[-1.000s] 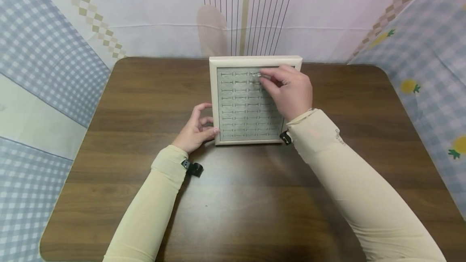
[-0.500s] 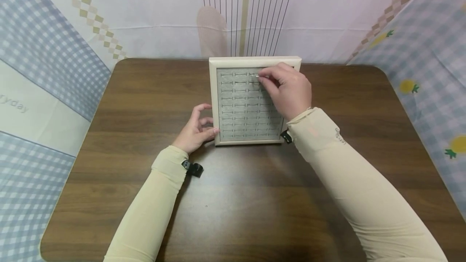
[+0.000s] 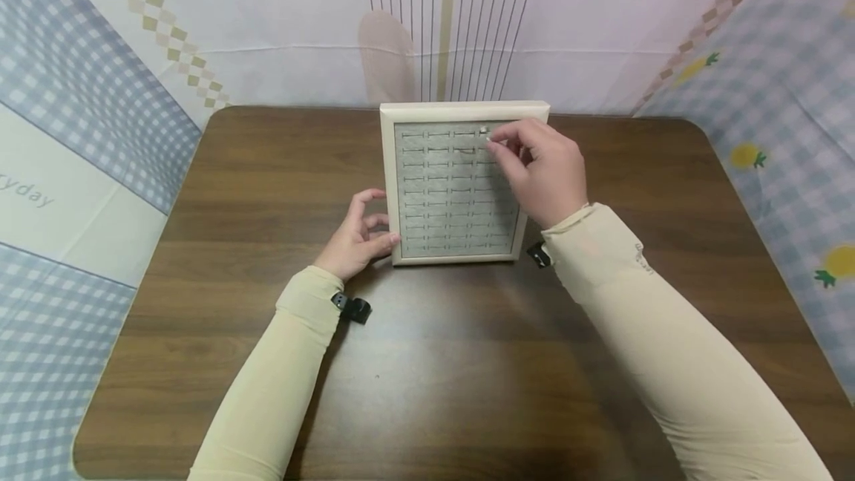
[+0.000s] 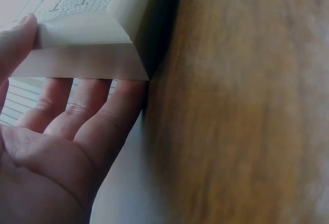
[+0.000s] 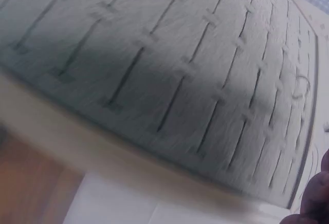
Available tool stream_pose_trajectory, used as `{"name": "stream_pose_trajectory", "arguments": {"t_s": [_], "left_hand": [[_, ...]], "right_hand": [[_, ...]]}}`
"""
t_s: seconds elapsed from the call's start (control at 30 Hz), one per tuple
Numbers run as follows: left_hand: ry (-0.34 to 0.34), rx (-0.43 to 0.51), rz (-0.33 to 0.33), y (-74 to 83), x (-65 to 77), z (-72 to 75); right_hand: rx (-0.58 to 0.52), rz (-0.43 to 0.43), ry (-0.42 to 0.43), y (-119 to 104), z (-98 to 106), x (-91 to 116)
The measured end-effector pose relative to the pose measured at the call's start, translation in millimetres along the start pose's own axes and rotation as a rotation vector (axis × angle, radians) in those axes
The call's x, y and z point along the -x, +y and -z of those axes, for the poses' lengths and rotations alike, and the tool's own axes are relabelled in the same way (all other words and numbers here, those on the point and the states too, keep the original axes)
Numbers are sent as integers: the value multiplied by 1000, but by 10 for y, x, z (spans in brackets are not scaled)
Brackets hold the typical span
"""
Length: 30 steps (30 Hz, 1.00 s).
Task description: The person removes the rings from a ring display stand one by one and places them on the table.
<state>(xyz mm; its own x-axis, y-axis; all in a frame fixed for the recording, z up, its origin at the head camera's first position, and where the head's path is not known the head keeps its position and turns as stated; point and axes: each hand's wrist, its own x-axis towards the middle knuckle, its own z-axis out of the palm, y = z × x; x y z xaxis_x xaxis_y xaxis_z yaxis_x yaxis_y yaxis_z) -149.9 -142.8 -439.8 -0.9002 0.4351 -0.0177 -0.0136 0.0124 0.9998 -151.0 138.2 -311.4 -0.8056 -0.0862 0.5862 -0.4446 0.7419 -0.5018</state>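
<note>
A cream-rimmed display frame [image 3: 388, 191] with a grey fabric panel stands upright on the table. Rows of short slits cross the panel. My left hand [image 3: 357, 240] grips its lower left side, thumb on the front rim and fingers behind, as the left wrist view confirms. Near the panel's upper right, my right hand [image 3: 544, 169] pinches a tiny pale, shiny piece [image 3: 488, 140] between thumb and forefinger; its kind is too small to tell. Just above sits another small bright spot [image 3: 484, 130] at the top row. A thin curved loop [image 5: 302, 86] shows against the panel in the right wrist view.
The brown wooden table [image 3: 441, 377] extends all round the frame. Behind it hangs a pale cloth [image 3: 280, 73] with printed stripes, close to the table's back edge. Checked blue cloth [image 3: 53, 318] borders the left and right sides.
My right hand has shifted right and slightly down, drawing back from the top row with the tiny piece. A bright spot now shows at the top row. The left hand keeps its grip.
</note>
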Motion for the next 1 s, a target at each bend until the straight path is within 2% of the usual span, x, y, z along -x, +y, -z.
{"name": "stream_pose_trajectory", "arguments": {"t_s": [0.3, 0.47, 0.6, 0.83, 1.0], "left_hand": [[13, 15, -2, 8, 20, 32], [13, 29, 3, -4, 17, 29], [12, 41, 12, -8, 12, 10], [18, 17, 22, 8, 18, -24], [17, 12, 24, 21, 14, -47]], "right_hand": [[37, -80, 28, 277, 228, 288], [118, -134, -16, 527, 323, 520], [209, -215, -135, 715, 408, 695], [310, -437, -495, 926, 628, 896], [337, -481, -633, 1012, 657, 1025]]}}
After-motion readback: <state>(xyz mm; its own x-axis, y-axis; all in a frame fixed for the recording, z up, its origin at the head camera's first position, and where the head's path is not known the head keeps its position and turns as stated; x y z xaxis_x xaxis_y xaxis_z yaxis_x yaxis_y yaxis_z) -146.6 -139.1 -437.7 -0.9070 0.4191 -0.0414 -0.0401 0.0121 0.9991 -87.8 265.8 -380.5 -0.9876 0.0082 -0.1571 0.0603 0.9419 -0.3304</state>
